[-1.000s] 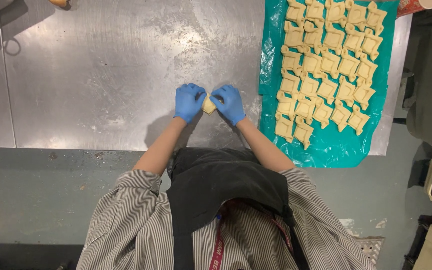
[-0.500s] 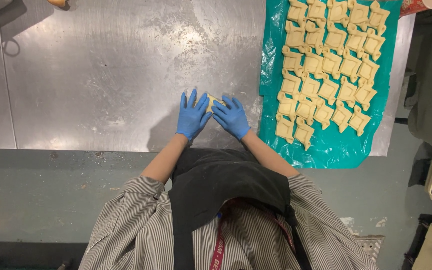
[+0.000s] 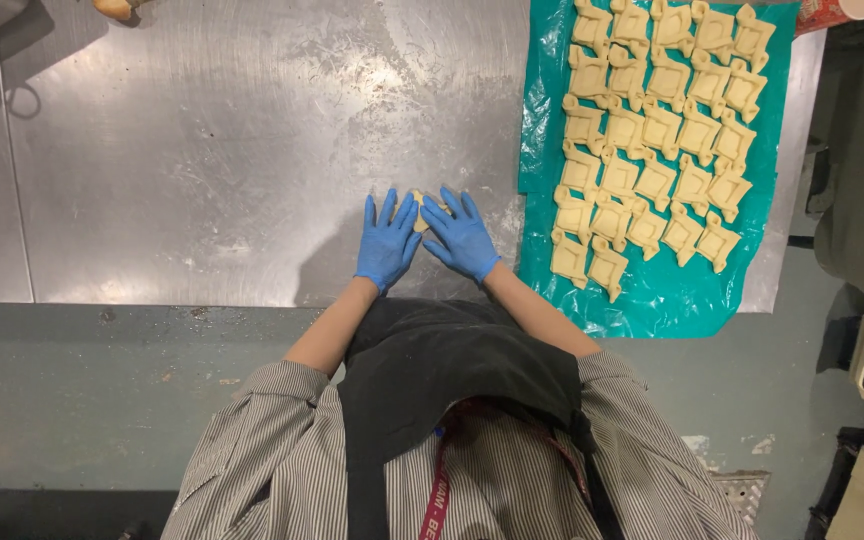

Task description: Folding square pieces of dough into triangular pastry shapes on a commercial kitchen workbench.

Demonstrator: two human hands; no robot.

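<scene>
— Since 1 s ago you've let go: the dough piece (image 3: 418,207) was pinched up betw. both hands, now it's down on the steel table (image 3: 202,150) w/ your palms over it.

— Fingers?

— Your left hand (image 3: 387,240) lies flat, fingers spread wide, gripping nothing. Your right hand (image 3: 462,237) is the same, splayed flat, fingertips angled toward the left ones. Dough shows as a pale bit betw. the two index fingers, mostly hidden; can't tell if they press it.

— Farther out?

— Right of your right hand, a teal plastic sheet (image 3: 672,300) carries rows of folded dough pieces (image 3: 652,130), near but apart from your glove. Far left corner: a brownish item (image 3: 112,8), cut off by the frame.
</scene>
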